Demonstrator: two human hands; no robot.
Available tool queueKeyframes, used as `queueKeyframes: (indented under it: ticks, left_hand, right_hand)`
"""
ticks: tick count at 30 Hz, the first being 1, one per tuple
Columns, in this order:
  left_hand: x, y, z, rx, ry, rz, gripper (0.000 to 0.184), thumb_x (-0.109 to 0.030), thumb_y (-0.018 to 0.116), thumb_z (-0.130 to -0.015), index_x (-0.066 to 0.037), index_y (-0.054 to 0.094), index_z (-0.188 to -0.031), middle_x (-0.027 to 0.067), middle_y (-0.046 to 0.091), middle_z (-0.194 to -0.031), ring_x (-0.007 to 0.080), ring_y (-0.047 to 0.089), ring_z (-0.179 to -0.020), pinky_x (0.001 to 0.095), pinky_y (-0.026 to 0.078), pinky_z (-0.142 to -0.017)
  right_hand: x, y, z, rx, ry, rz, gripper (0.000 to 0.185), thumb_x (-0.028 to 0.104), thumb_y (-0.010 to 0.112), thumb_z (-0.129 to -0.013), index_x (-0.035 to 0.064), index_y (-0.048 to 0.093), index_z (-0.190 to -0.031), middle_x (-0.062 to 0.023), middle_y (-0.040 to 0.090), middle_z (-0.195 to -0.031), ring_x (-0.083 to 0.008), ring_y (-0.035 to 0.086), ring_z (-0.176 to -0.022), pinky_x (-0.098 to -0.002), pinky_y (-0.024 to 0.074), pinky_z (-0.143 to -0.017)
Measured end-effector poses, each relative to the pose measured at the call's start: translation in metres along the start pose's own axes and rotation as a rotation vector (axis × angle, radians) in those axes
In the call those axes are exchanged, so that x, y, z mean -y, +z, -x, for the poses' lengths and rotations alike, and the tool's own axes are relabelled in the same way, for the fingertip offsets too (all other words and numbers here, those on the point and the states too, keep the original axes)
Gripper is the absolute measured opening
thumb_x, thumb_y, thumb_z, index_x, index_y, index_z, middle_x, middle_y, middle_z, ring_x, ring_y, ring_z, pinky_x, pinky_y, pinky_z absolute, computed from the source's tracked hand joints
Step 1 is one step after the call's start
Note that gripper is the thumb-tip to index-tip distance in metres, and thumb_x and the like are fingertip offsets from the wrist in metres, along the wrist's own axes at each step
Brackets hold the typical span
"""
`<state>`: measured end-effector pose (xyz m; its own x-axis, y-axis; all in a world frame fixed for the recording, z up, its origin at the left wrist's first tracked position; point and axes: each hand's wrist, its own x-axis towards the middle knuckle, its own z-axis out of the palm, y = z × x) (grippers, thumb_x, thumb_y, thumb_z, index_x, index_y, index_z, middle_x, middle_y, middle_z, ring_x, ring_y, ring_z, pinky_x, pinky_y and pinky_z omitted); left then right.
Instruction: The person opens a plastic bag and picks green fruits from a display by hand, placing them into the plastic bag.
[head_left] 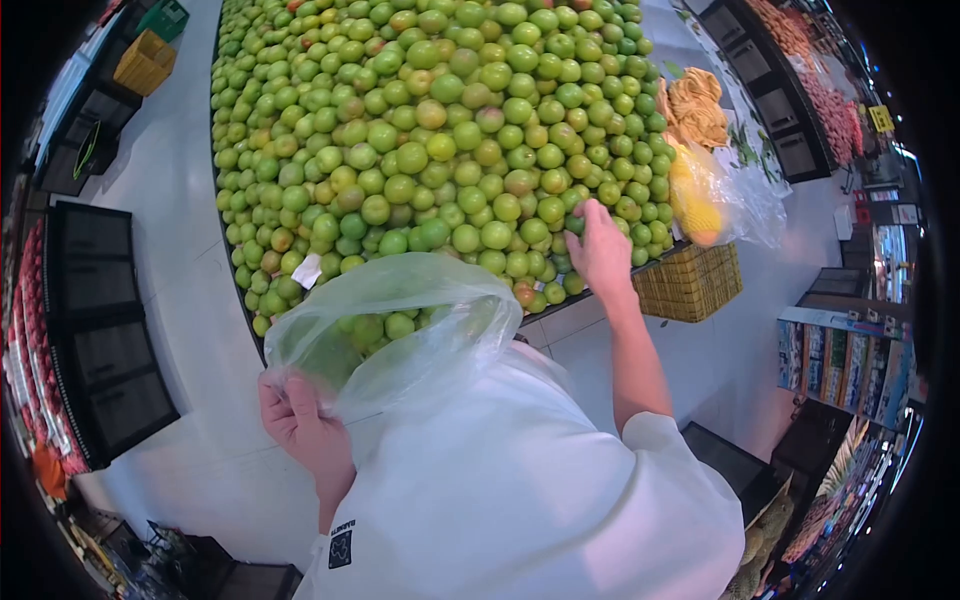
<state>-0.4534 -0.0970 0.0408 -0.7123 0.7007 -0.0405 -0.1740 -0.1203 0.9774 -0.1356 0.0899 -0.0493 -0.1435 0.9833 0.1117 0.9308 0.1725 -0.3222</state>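
A large heap of round green fruits (412,157), some blushed yellow or red, fills the display stand in front of me. My left hand (303,418) pinches the rim of a clear plastic bag (450,345), which hangs with its mouth open over the near edge of the heap. Green fruits show through and inside the bag's mouth; whether they lie in it or behind it I cannot tell. At the heap's right side, my right hand (603,250) has its thumb and fingers closed around a green fruit (575,224).
Right of the heap lie an orange cloth-like bundle (697,108), a yellow net bag (697,205) and loose clear plastic (752,205). A yellow basket (690,283) stands below them. Dark display cabinets (105,330) line the left; a shelf of packets (845,360) stands at right.
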Motion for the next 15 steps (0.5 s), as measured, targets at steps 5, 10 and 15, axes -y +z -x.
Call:
queueKeyframes:
  ticks: [5, 10, 15]
  left_hand:
    - [-0.009, 0.006, 0.002, 0.035, -0.115, 0.052, 0.015, -0.012, 0.055, -0.099, -0.006, 0.049, -0.088, -0.0033, 0.051, -0.070, 0.0015, 0.039, -0.053, 0.0187, 0.030, -0.044]
    - [-0.003, 0.001, 0.002, 0.174, -0.059, 0.081, 0.014, -0.012, 0.053, -0.100, -0.006, 0.048, -0.088, -0.0023, 0.052, -0.073, 0.0016, 0.043, -0.059, 0.0181, 0.034, -0.050]
    - [-0.008, 0.006, 0.006, 0.176, -0.092, 0.049, 0.014, -0.012, 0.052, -0.101, -0.006, 0.048, -0.089, -0.0018, 0.054, -0.079, 0.0011, 0.047, -0.068, 0.0172, 0.039, -0.059]
  right_hand:
    - [-0.003, -0.024, 0.000, -0.039, 0.198, -0.880, 0.035, 0.023, 0.064, -0.092, 0.0058, 0.052, -0.120, -0.0122, 0.064, -0.105, -0.0182, 0.059, -0.074, -0.0316, 0.0477, -0.061]
    - [0.076, -0.086, 0.005, 0.539, 0.005, -1.813, 0.034, 0.023, 0.055, -0.098, 0.0041, 0.054, -0.126, -0.0094, 0.064, -0.106, -0.0091, 0.055, -0.071, -0.0199, 0.0429, -0.057]
    - [0.175, -0.043, 0.028, 0.586, -0.726, -0.847, 0.032, 0.018, 0.061, -0.092, 0.0061, 0.057, -0.122, -0.0126, 0.062, -0.107, -0.0280, 0.064, -0.090, -0.0369, 0.0530, -0.073]
